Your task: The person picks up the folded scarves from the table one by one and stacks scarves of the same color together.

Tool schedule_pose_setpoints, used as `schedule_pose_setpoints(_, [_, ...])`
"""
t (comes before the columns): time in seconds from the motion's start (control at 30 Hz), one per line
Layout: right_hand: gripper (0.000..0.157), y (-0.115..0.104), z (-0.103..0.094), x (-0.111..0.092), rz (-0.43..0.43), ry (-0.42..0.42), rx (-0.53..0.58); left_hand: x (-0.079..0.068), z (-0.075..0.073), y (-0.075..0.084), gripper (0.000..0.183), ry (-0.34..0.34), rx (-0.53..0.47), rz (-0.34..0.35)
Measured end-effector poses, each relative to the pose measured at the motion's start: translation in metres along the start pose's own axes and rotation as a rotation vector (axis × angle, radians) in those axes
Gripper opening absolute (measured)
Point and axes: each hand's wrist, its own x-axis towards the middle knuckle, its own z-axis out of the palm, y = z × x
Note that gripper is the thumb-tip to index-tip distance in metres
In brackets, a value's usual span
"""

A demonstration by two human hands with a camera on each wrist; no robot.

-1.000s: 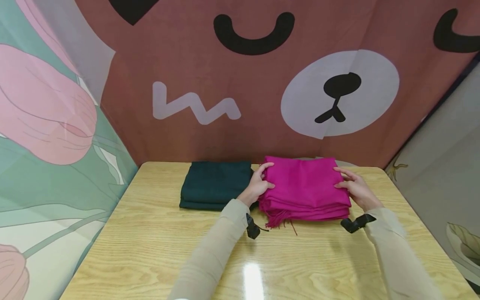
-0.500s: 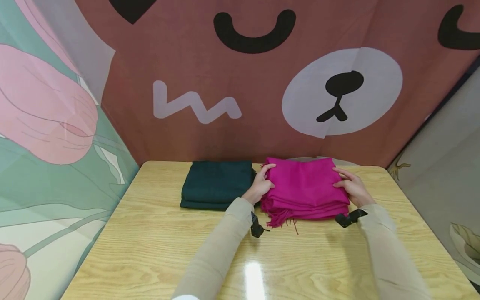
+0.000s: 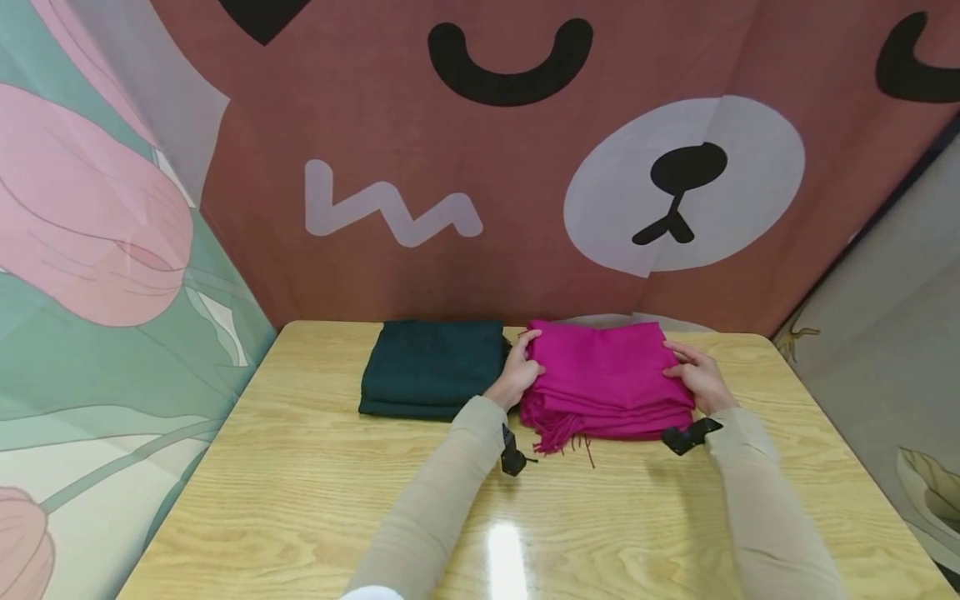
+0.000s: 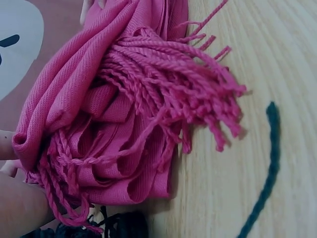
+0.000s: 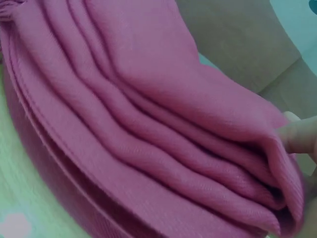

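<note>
A folded magenta scarf (image 3: 603,362) with fringe lies at the back of the table, right of its middle. My left hand (image 3: 514,377) holds its left edge, thumb and index finger spread along the top layers. At the opposite edge my right hand (image 3: 703,380) grips the fold with fingertips on top. In the left wrist view, twisted tassels (image 4: 173,79) spill from the stacked layers onto the wood. A finger (image 5: 299,136) presses on the folded end in the right wrist view; the other fingers there are mostly hidden.
A dark green folded scarf (image 3: 433,367) lies just left of the magenta one, partly behind my left hand. One green strand (image 4: 270,163) lies on the wooden table (image 3: 285,500). A printed bear curtain (image 3: 420,283) hangs behind the table's back edge.
The magenta scarf's top layer has shifted slightly left and nearer to me. My right hand has moved a little left with its edge; my left hand stays at the left edge.
</note>
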Motion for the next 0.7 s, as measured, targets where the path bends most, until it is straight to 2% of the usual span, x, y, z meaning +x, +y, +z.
schedule_pose_setpoints(0.13, [0.064, 0.003, 0.001, 0.001, -0.010, 0.028, -0.033, -0.013, -0.002, 0.015, 0.067, 0.009, 0.026, -0.019])
schedule_pose_setpoints(0.2, [0.064, 0.005, 0.001, 0.001, -0.012, 0.030, -0.029, -0.011, -0.004, 0.016, 0.071, 0.004, 0.023, -0.042])
schedule_pose_setpoints(0.33, [0.061, 0.006, 0.000, -0.001, -0.021, 0.029, -0.085, 0.005, -0.003, -0.004, 0.074, 0.034, 0.073, -0.035])
schedule_pose_setpoints(0.4, [0.059, 0.006, -0.001, -0.002, -0.044, 0.012, -0.166, 0.026, -0.007, -0.033, 0.073, 0.040, 0.088, 0.025])
schedule_pose_setpoints(0.47, [0.057, 0.004, -0.003, -0.005, -0.068, -0.013, -0.252, 0.034, -0.009, -0.043, 0.074, 0.046, 0.090, 0.023])
schedule_pose_setpoints(0.53, [0.056, 0.001, -0.005, -0.009, -0.088, -0.044, -0.309, 0.034, -0.011, -0.044, 0.073, 0.051, 0.083, 0.020])
schedule_pose_setpoints(0.57, [0.056, -0.001, -0.007, -0.011, -0.092, -0.059, -0.322, 0.034, -0.011, -0.043, 0.070, 0.062, 0.078, 0.017])
schedule_pose_setpoints(0.63, [0.056, -0.004, -0.010, -0.014, -0.093, -0.088, -0.331, 0.014, -0.008, -0.017, 0.067, 0.095, 0.087, -0.037])
schedule_pose_setpoints(0.7, [0.057, -0.006, -0.013, -0.017, -0.086, -0.105, -0.313, 0.002, -0.008, -0.004, 0.061, 0.128, 0.099, -0.028])
